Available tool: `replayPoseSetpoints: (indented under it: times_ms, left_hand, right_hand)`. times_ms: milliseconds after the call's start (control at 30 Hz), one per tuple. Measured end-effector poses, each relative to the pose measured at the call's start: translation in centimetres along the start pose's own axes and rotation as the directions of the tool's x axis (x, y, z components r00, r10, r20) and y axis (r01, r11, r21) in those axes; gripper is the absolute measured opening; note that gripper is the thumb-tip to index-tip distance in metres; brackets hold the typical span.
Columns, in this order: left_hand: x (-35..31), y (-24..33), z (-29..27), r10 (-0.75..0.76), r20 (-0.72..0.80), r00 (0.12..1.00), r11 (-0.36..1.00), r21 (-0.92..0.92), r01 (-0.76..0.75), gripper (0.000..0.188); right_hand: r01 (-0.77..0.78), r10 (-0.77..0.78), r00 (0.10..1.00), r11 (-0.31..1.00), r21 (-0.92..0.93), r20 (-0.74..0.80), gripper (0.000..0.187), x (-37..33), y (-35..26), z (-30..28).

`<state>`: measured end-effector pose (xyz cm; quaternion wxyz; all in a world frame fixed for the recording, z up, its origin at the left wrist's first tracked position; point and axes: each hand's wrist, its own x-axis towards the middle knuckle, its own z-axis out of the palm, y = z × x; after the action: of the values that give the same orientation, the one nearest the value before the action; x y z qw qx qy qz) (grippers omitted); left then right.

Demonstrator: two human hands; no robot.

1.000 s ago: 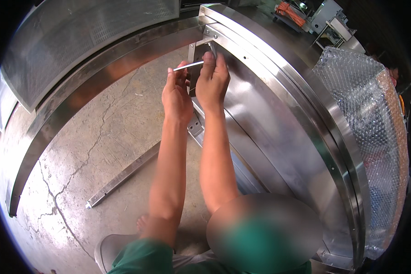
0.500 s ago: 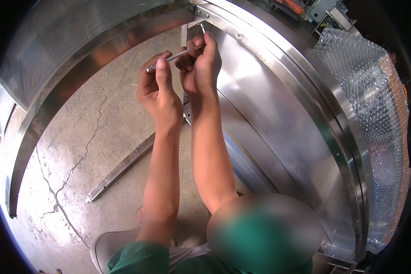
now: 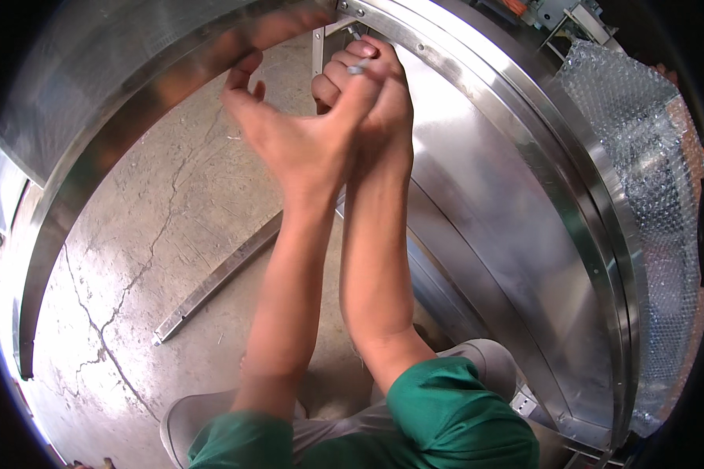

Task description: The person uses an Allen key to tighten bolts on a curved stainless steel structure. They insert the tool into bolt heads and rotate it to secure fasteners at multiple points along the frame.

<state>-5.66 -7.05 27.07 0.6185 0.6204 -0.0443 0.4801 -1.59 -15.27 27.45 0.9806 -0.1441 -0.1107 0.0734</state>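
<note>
My right hand (image 3: 389,102) is closed around a thin metal hex key (image 3: 359,69) just below the upper corner of a metal frame. Most of the key hides behind my fingers; a blurred bit shows between the two hands. Above the knuckles, a small metal piece (image 3: 354,32) sticks out near the corner bracket (image 3: 318,48); I cannot tell if it is the key's end or a bolt. My left hand (image 3: 297,144) is open, its fingers spread to the left, its thumb side overlapping my right hand near the key.
A curved steel rim (image 3: 94,148) arches on the left, another curved rail (image 3: 524,133) on the right beside a shiny metal panel (image 3: 477,180). On the cracked concrete floor (image 3: 133,234) lies a straight metal bar (image 3: 219,277). Bubble wrap (image 3: 641,172) stands at far right.
My left hand has let go of the key's long end and spread its fingers. The key has swung from pointing left to near my right hand, which has closed into a fist.
</note>
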Motion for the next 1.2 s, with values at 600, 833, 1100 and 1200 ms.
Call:
replayPoseSetpoints:
  times_ms: [600,833,1100,1200]
  left_hand:
    - [0.2,-2.0,2.3,0.011,-0.03,0.999,0.797,-0.604,-0.027,0.148]
    - [-1.2,-5.8,2.6,0.028,-0.054,0.998,0.818,-0.572,-0.054,0.117]
    - [-3.1,-10.6,2.8,-0.67,0.411,0.618,0.53,-0.319,0.786,0.098]
    - [-3.1,-10.9,3.2,-0.694,0.445,0.567,0.467,-0.322,0.824,0.088]
  right_hand:
    - [0.206,-0.375,0.91,0.78,-0.591,-0.178,0.03,0.1,1.6,1.1]
    - [0.255,-0.499,0.866,0.498,-0.829,-0.033,0.037,0.4,1.9,-0.3]
    - [0.282,-0.595,0.658,-0.374,-0.884,0.461,0.032,1.1,1.5,-1.8]
    - [0.312,-0.653,0.63,-0.284,-0.907,0.421,0.032,0.8,2.1,-1.8]
